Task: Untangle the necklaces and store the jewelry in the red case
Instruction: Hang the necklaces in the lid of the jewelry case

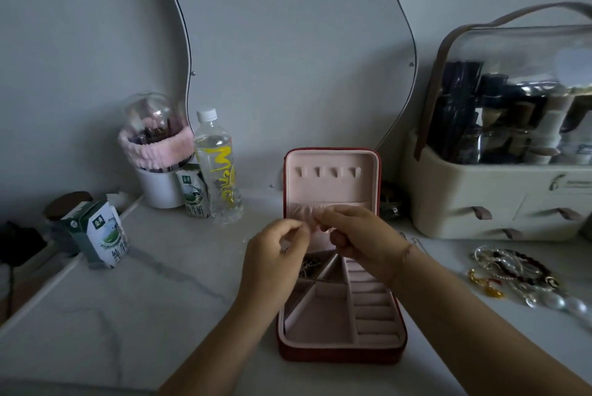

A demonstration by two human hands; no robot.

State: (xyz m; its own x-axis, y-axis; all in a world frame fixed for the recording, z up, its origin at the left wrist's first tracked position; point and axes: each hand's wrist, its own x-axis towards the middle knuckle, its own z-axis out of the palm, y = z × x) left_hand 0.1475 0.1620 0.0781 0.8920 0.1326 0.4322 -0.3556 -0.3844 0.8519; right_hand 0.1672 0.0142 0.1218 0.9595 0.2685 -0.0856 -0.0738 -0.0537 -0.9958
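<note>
The red case (339, 352) lies open on the table, its pink lid (330, 184) upright with a row of hooks. A dark chain (309, 266) sits in an upper-left compartment. My left hand (275, 254) and my right hand (358, 238) meet above the case's hinge, fingertips pinched together over the elastic pocket of the lid. What they pinch is too small to make out. A tangle of necklaces and bracelets (512, 270) with pearls (563, 304) and a gold charm (485, 285) lies on the table at the right.
A beige cosmetics organiser (493, 197) with a clear lid stands at the back right. A water bottle (217, 168), two milk cartons (99, 235) and a brush holder (157, 152) stand at the back left. A wavy mirror (288, 43) hangs behind.
</note>
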